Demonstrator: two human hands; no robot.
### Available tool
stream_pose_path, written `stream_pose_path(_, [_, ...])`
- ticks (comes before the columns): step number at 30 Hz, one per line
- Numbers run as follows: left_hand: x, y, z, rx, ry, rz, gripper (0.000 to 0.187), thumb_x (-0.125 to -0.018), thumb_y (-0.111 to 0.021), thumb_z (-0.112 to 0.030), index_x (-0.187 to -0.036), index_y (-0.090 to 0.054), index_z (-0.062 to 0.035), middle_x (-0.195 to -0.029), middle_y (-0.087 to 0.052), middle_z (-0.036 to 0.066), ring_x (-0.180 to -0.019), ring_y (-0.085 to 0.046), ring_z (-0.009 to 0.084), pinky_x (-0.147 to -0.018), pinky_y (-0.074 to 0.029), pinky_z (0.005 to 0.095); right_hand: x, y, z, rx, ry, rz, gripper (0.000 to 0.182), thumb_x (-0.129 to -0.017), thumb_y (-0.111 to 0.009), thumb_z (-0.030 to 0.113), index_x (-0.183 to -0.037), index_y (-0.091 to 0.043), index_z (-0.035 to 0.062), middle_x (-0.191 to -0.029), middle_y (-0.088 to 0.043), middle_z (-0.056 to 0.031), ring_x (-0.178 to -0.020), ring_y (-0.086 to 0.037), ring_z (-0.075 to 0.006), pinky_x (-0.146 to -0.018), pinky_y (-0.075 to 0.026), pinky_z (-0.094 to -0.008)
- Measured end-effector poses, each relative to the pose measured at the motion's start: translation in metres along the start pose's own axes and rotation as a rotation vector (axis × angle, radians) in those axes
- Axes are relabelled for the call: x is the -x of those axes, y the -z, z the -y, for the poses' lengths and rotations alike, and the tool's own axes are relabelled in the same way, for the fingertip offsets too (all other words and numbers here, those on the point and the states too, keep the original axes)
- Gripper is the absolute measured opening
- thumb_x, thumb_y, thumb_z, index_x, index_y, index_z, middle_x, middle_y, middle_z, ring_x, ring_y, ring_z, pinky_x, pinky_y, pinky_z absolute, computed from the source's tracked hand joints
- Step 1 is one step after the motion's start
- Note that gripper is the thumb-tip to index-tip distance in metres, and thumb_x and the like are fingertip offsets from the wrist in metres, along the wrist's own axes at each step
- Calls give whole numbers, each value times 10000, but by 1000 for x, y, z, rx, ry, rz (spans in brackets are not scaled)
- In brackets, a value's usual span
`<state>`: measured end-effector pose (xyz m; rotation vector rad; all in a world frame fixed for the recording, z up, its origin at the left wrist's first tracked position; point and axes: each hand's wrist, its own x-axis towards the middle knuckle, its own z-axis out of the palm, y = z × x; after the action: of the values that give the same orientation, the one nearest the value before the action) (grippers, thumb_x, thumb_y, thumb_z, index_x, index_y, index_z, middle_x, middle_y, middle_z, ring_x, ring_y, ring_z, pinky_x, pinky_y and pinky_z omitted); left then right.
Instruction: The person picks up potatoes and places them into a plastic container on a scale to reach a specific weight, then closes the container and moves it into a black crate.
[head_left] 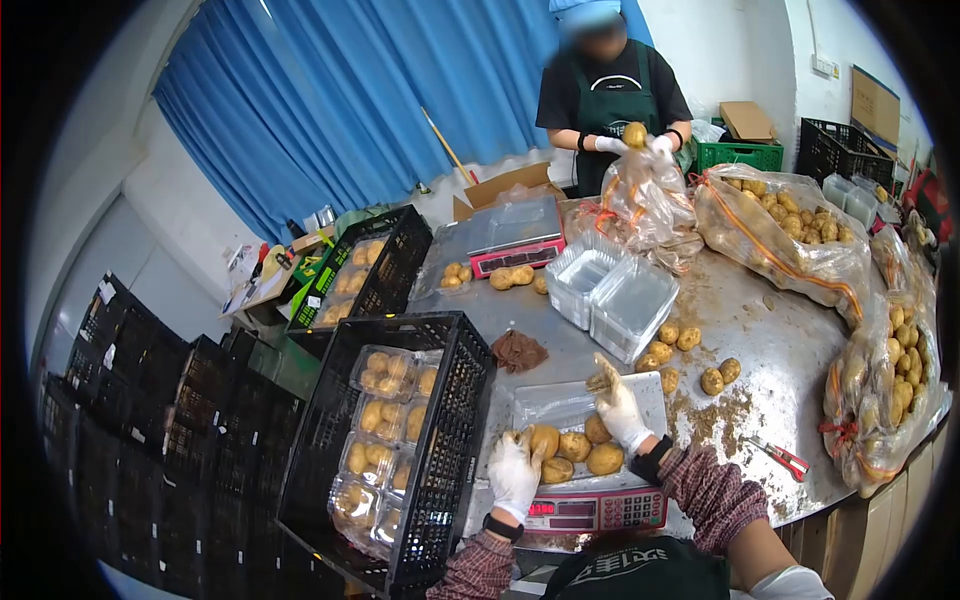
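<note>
A clear plastic clamshell (pixel 560 405) lies open on a scale (pixel 596 510) in front of me, with several potatoes (pixel 574 447) in its near half. My left hand (pixel 514 473), in a dirty white glove, rests on the leftmost potato at the tray's left edge. The gloved fingers of my right hand (pixel 620 405) are spread over the potatoes at the tray's right side, touching the lid; nothing is gripped in it.
A black crate (pixel 460 400) of packed potato trays stands to my left. Loose potatoes (pixel 690 355), stacked empty trays (pixel 610 295), a second scale (pixel 517 250) and big bags of potatoes (pixel 790 235) lie on the metal table (pixel 780 330). Opposite, a person (pixel 610 95) holds a potato over a bag.
</note>
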<state>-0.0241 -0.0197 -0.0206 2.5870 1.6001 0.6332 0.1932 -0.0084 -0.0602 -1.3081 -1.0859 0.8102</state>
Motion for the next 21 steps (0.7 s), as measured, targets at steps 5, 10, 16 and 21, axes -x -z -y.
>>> stream_pose_path(5, [-1, -24, 27, 731, 166, -156, 292, -899, -563, -252, -1085, -636, -39, -953, -647, 105, -816, -621, 235, -718, -505, 343, 49, 27, 60, 346, 264, 75, 632, -739, -674, 152, -1330, -454, 99, -1282, -497, -187, -1264, -389, -365, -1069, -313, -401])
stream_pose_path(10, [36, 8, 41, 1341, 565, 15, 444, -959, -482, -388, -1053, -610, 26, -813, -665, 64, -683, -624, 137, -636, -504, 270, 91, 69, 51, 548, 368, 289, 426, -747, -708, 207, -1158, -631, 123, -1289, -495, -173, -1252, -395, -331, -1054, -314, -425])
stream_pose_path(16, [64, -8, 48, 1537, 644, 304, 325, -889, -626, -146, -1136, -550, 51, -863, -673, 125, -734, -666, 173, -670, -559, 281, 116, 55, 26, 101, -241, 69, 464, -783, -737, 167, -1174, -539, 14, -965, -626, -88, -885, -616, -182, -767, -507, -286])
stream_pose_path(21, [65, -9, 57, 1633, 679, 431, 318, -889, -606, -119, -1153, -535, 45, -967, -654, 161, -833, -661, 215, -772, -551, 322, 115, 57, 12, -293, -571, 231, 383, -875, -623, 73, -1194, -421, 11, -781, -618, -92, -641, -650, -194, -575, -535, -286])
